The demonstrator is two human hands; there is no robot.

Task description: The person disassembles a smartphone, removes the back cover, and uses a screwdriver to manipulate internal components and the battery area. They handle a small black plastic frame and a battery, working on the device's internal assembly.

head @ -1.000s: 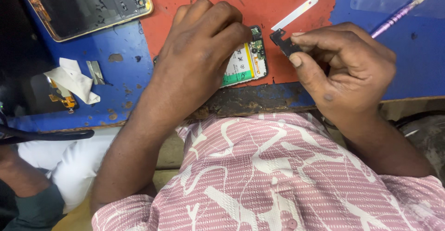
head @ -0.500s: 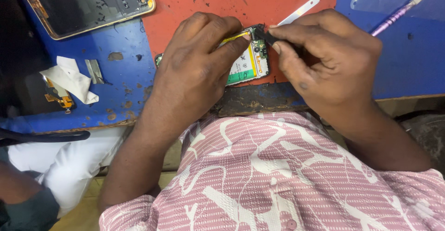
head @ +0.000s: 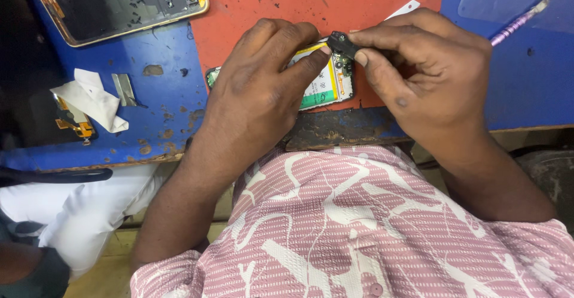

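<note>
Seen from the head camera, the opened phone (head: 317, 82) lies on the red mat (head: 257, 5) near the front edge of the worktop (head: 155, 112), its back off and its battery and green board bare. The left hand (head: 263, 88) lies flat over it, fingers spread narrow and pressing the body down, the thumb tip against the yellow edge of the battery. The right hand (head: 430, 70) pinches a small black part (head: 341, 42) between thumb and forefinger, right at the phone's upper right corner, touching the board there. I judge the work to be midway: the phone is open and stripped, the little part is at its seat but I cannot tell whether it is fully seated, and the closing up is all left to do. The removed back frame (head: 119, 5) rests at the far left corner, well apart; a crumpled white tissue (head: 89, 97) and a small metal strip (head: 125, 88) lie on the blue surface to the left; a purple-handled tool (head: 517, 23) lies at the far right.

Against the frame a second ago, the right hand has come in from just beside the phone, where it held the part clear, and now has it down on the corner. The left hand has barely shifted.
</note>
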